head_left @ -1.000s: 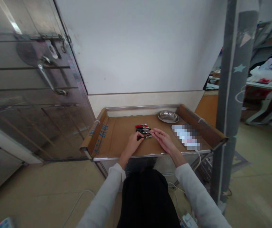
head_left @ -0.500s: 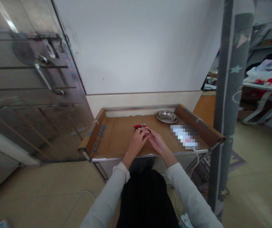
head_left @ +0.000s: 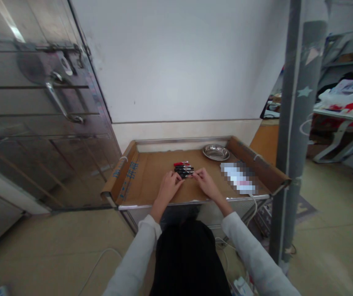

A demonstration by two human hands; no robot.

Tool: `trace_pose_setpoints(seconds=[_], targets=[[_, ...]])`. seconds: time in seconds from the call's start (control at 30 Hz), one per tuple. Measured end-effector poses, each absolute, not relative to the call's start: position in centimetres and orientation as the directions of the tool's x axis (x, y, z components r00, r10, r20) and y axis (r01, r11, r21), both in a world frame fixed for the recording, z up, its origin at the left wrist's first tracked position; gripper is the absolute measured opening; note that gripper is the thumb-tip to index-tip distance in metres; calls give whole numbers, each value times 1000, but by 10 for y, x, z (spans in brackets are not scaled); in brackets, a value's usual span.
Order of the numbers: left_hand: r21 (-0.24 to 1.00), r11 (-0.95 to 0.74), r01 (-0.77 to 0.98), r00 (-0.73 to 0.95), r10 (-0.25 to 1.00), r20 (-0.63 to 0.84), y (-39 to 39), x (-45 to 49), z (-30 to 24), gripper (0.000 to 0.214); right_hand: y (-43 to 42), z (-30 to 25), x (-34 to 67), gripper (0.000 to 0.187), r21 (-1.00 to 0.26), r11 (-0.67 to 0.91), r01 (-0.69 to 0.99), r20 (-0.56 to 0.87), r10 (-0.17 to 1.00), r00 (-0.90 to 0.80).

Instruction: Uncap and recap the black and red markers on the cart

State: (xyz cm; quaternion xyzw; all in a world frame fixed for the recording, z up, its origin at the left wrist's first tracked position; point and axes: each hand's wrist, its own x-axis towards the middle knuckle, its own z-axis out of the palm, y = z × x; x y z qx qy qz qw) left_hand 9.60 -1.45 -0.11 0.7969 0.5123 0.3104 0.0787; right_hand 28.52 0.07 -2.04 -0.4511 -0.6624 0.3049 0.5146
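A small row of pens or markers (head_left: 183, 168), red and black, lies on the cardboard-lined metal cart (head_left: 152, 181). My left hand (head_left: 168, 186) rests on the cardboard with fingers curled, its fingertips at the left end of the nearest pen. My right hand (head_left: 205, 183) pinches that same dark pen at its right end. Both hands sit just in front of the row.
A round steel dish (head_left: 216, 151) stands at the cart's back right. A blurred flat item (head_left: 240, 178) with a white cable lies on the right side. A metal door (head_left: 40, 107) is at left, a grey post (head_left: 293, 123) and shelves at right.
Half a second ago both hands were closed together over the pens. They have drawn back toward me and apart, and the row of pens shows again.
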Motion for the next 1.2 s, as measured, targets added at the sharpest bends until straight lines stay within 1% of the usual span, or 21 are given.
trace_pose_setpoints(seconds=[0.07,0.13,0.2,0.23,0.3,0.37,0.4,0.47,0.53,0.6,0.63,0.7,0.8,0.9,1.03,1.2], targets=[[428,-443,787,276,875,398,-12,97,-4,6,0,-20,287,28,-729,465,502,446,879,-166],[429,-431,794,258,878,403,-8,100,-6,6,2,-19,287,21,-539,492,684,478,847,-233],[444,-434,784,251,876,412,-2,101,-7,8,5,-19,286,14,-400,489,776,484,831,-274],[457,-446,770,258,872,416,0,101,-7,9,7,-18,287,13,-367,483,795,488,828,-277],[495,-488,719,285,856,430,6,97,-8,10,11,-18,290,16,-366,478,798,515,819,-254],[536,-517,668,278,841,465,11,90,-7,11,14,-17,296,21,-413,465,783,553,811,-190],[548,-512,661,246,838,486,14,87,-7,12,16,-18,300,22,-439,444,781,564,813,-146],[541,-452,710,137,841,523,17,79,-6,14,18,-20,307,23,-464,370,805,550,833,-67],[494,-330,805,25,849,527,19,73,-7,20,20,-23,311,22,-440,271,856,500,866,-17],[425,-189,885,-44,875,482,18,69,-9,25,19,-26,312,22,-394,170,903,442,897,24],[388,-134,912,-59,892,447,17,67,-10,25,17,-27,311,23,-371,130,920,421,906,42],[316,-79,945,-54,919,390,14,66,-13,25,12,-28,308,24,-329,81,941,402,913,62],[246,-82,966,-15,929,369,10,67,-15,27,3,-25,302,25,-255,71,964,402,915,39],[214,-84,973,-3,928,374,7,68,-15,29,-3,-21,297,25,-199,58,978,392,920,25],[198,-73,977,-5,928,371,7,68,-15,30,-5,-20,296,25,-182,60,981,392,920,16],[205,-75,976,-8,927,375,6,68,-15,28,-3,-24,299,24,-179,97,979,436,900,-9]])
